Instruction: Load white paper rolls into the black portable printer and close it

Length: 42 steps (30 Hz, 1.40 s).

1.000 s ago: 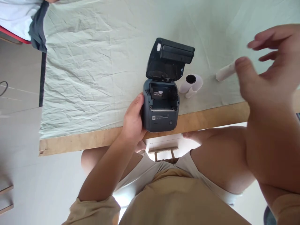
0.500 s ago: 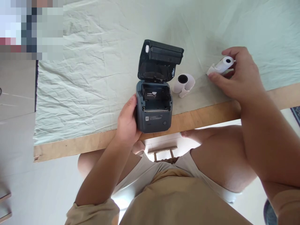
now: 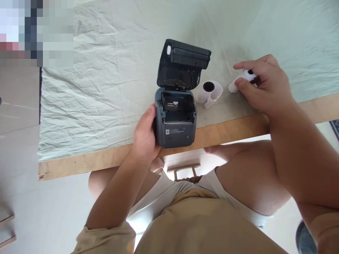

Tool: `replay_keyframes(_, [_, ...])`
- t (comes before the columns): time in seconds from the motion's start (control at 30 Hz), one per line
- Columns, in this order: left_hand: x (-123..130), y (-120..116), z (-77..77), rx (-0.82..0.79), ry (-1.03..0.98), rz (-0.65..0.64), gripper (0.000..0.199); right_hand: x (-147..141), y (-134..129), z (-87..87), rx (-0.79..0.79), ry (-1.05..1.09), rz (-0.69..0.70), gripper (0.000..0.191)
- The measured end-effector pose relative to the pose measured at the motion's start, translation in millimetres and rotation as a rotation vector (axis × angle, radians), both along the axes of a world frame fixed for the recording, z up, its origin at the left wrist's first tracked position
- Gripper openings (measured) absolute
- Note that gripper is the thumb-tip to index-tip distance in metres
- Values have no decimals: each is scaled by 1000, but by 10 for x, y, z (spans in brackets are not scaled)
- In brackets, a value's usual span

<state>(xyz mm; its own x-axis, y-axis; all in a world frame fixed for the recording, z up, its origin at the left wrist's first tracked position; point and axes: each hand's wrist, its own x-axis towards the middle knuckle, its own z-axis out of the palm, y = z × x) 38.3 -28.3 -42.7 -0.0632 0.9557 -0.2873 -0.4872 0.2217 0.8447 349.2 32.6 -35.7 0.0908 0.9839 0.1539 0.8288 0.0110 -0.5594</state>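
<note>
A dark blue-grey label printer (image 3: 176,134) stands near the table's front edge, its black lid (image 3: 182,63) raised and its paper bay bare. My left hand (image 3: 145,135) is wrapped round the printer's left side. Just right of the printer a white paper roll (image 3: 203,95) with a black core stands with its loose end curled outward. Farther right, my right hand (image 3: 262,81) holds a second white roll (image 3: 237,83) between thumb and fingers, its index finger stretched out above. That roll lies tilted, and the hand hides part of it.
A wrinkled pale green cloth (image 3: 106,81) covers the table, with a bare wooden strip (image 3: 106,157) along the front edge. My legs and a wooden stool (image 3: 184,168) are below. A dark round object (image 3: 304,238) is at lower right.
My right hand has shifted slightly left with the roll, and its index finger has stretched out to the left. The printer sits a little higher and farther right in view.
</note>
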Motion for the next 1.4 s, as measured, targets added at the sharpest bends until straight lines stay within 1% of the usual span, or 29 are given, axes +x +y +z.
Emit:
replay_keyframes(0.07, [-1,-1,-2,-6,0,1,38,38,-35,-41,29,13,14,55])
replay_keyframes(0.13, [3,2,-2,-19,1,3,38,54,-81,-73,15,39,65,65])
replay_keyframes(0.2, [6,7,0,-29,9,8,38,47,-115,-91,-18,14,106,68])
replay_keyframes(0.27, [-1,7,5,-25,22,6,41,39,-121,-97,-46,-59,100,70])
replay_keyframes(0.37, [-45,-9,18,8,48,-80,37,90,-86,-102,-73,-99,34,75])
replay_keyframes(0.43, [-82,-24,31,37,82,-177,36,161,-63,-103,-57,-28,-7,79])
replay_keyframes(0.47, [-97,-31,37,43,93,-189,37,187,-61,-98,-15,31,-13,79])
replay_keyframes(0.5, [-107,-36,43,47,98,-199,39,195,-70,-84,60,90,-3,76])
replay_keyframes(0.57, [-112,-40,54,44,106,-202,43,115,-127,-20,263,167,75,68])
replay_keyframes(0.63, [-103,-42,64,34,112,-211,46,-110,-229,88,428,145,212,64])
replay_keyframes(0.67, [-95,-43,69,29,115,-210,45,-265,-286,148,487,115,268,55])
replay_keyframes(0.7, [-88,-45,74,22,118,-204,44,-436,-338,204,478,71,369,43])
replay_keyframes(0.73, [-82,-46,78,15,120,-197,42,-608,-380,250,585,70,500,38])
replay_keyframes(0.77, [-77,-48,81,11,121,-187,41,-770,-407,282,586,63,597,37])
replay_keyframes(0.83, [-71,-48,83,14,119,-172,39,-1021,-414,298,597,55,609,29])
replay_keyframes(0.9, [-69,-44,81,29,111,-165,38,-1152,-378,264,529,18,580,21])
replay_keyframes(1.0, [-64,-38,84,39,96,-149,34,-1183,-313,181,426,-24,603,14])
replay_keyframes(1.1, [-59,-45,101,25,80,-151,30,-1162,-294,130,394,-30,633,13])
replay_keyframes(1.17, [-57,-57,116,16,70,-161,28,-1163,-311,126,433,-19,618,14])
replay_keyframes(1.3, [-58,-81,134,8,24,-170,23,-1187,-382,162,617,60,581,18])
replay_keyframes(1.4, [-58,-84,120,8,21,-173,23,-1203,-448,165,691,104,582,20])
